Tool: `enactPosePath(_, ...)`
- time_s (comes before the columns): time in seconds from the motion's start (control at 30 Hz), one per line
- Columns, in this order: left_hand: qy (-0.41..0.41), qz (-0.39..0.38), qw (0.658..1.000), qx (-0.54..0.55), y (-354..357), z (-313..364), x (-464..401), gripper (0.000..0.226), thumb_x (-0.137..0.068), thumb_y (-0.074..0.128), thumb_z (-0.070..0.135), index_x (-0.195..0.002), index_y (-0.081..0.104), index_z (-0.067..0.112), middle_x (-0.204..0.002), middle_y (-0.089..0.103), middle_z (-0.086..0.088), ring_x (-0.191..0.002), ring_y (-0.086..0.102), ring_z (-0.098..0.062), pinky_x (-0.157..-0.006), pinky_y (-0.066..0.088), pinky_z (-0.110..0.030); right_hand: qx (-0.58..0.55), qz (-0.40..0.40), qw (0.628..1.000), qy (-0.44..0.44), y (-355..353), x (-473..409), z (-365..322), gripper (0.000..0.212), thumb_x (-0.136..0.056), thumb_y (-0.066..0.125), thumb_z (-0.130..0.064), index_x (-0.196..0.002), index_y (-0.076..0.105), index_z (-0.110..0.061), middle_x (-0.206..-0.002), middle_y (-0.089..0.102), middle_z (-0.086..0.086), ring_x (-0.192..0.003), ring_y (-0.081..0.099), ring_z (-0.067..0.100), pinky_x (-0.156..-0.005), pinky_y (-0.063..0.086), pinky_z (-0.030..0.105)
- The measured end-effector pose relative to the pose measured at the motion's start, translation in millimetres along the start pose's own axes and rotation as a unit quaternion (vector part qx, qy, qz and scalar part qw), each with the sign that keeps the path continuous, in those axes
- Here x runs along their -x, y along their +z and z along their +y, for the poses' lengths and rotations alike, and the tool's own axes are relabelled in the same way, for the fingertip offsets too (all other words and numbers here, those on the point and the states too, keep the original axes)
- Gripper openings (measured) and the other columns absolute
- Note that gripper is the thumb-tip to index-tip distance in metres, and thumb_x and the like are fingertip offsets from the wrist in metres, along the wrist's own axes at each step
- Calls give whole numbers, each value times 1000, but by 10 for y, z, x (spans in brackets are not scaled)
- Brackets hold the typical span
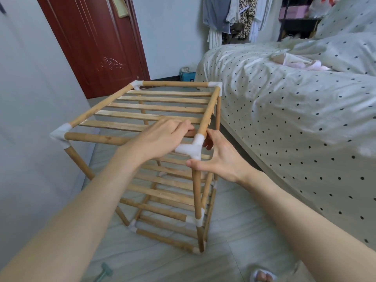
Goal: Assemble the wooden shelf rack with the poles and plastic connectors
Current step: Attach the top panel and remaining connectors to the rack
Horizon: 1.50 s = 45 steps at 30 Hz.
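Pretty tight around the rack (142,127) here. My left hand (160,139) and right hand (221,157) crowd its near right corner connector (193,148), so nothing else fits in there. Right of the rack the bed (284,110) sits close, leaving just a narrow strip of floor. Left of the rack the wall (30,119) is near too, with a slim gap. Behind the rack stands the door (95,43). Open tile floor (234,251) in front of the rack, and reaching between the top slats works.
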<state>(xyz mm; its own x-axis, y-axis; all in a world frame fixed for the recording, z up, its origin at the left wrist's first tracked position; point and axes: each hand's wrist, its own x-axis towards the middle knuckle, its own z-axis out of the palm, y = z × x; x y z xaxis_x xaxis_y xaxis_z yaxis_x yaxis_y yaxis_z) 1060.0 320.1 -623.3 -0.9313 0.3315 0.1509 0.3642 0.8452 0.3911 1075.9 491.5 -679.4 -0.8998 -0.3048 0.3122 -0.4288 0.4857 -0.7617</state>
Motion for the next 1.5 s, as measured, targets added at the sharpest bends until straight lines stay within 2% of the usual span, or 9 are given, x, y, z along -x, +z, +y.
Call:
enactPosePath(0.33, 27, 77, 987, -139, 56, -71, 67, 52, -96, 17, 37, -112, 62, 17, -118, 60, 1, -105, 54, -18, -85, 45, -39, -29, -37, 999, 5, -77, -1, 52, 52, -58, 76, -54, -92, 40, -41, -98, 43, -16, -88, 41, -9, -72, 34, 9)
enactPosePath(0.53, 23, 114, 984, -138, 93, -63, 85, 55, -94, 13, 36, -108, 63, 16, -114, 63, -2, -103, 57, -23, -81, 44, -36, 3, 24, 1000, 3, 1, -32, 65, 45, -54, 71, -50, -83, 42, -31, -87, 43, -10, -77, 42, 5, -65, 34, 9)
enactPosePath(0.77, 1, 84, 989, -120, 124, -65, -91, 45, -97, 21, 28, -114, 61, 17, -123, 58, -1, -111, 51, -19, -86, 40, -34, -62, -36, 996, 45, -115, -79, 55, 53, -69, 79, -35, -108, 44, -27, -106, 46, -5, -99, 46, 12, -83, 39, 17)
enactPosePath(0.87, -14, 75, 992, -98, 149, -43, -128, 45, -98, 21, 28, -114, 61, 15, -122, 56, -2, -112, 50, -19, -90, 42, -37, -4, -72, 995, 72, -236, -55, 6, 93, -67, 76, -50, -142, 27, -27, -134, 37, -6, -128, 33, 11, -107, 27, 24)
enactPosePath(0.93, -13, 83, 994, -76, 143, -36, -133, 45, -99, 21, 30, -116, 60, 16, -121, 54, 0, -111, 50, -17, -89, 44, -38, 67, -43, 996, 48, -274, -19, -104, 117, -62, 67, -67, -150, 5, -22, -147, 23, -8, -136, 17, 7, -107, 15, 19)
enactPosePath(1.07, -15, 121, 991, 55, -36, -127, -106, 42, -101, 22, 32, -120, 59, 24, -126, 55, 5, -112, 48, -8, -95, 39, -31, 197, 140, 964, -112, -141, 37, -370, 72, -87, 46, -57, -138, 42, -6, -137, 47, 7, -128, 37, 18, -103, 28, 21)
enactPosePath(1.17, -41, 110, 993, 2, -242, -443, -18, 44, -101, 21, 36, -118, 60, 25, -122, 56, 5, -105, 46, -5, -87, 35, -28, 315, 160, 930, -105, 93, -67, -565, 51, -96, 39, -45, -117, 59, -3, -119, 58, 11, -111, 51, 28, -90, 43, 35)
enactPosePath(1.37, -131, 73, 986, -73, -532, -1158, 325, 53, -96, 14, 51, -117, 59, 33, -129, 53, 7, -111, 47, -12, -89, 38, -34, 422, 80, 903, -2, 409, -422, -678, 75, -93, 9, -59, -109, 59, -6, -113, 58, 13, -108, 51, 29, -74, 41, 37)
enactPosePath(1.5, -85, 84, 984, -136, -492, -1162, 392, 52, -94, 12, 51, -99, 61, 36, -110, 57, 10, -109, 50, -13, -87, 41, -34, 442, 56, 895, -4, 308, -486, -540, 93, -81, -6, -65, -103, 63, -7, -113, 58, 14, -107, 53, 30, -77, 44, 39)
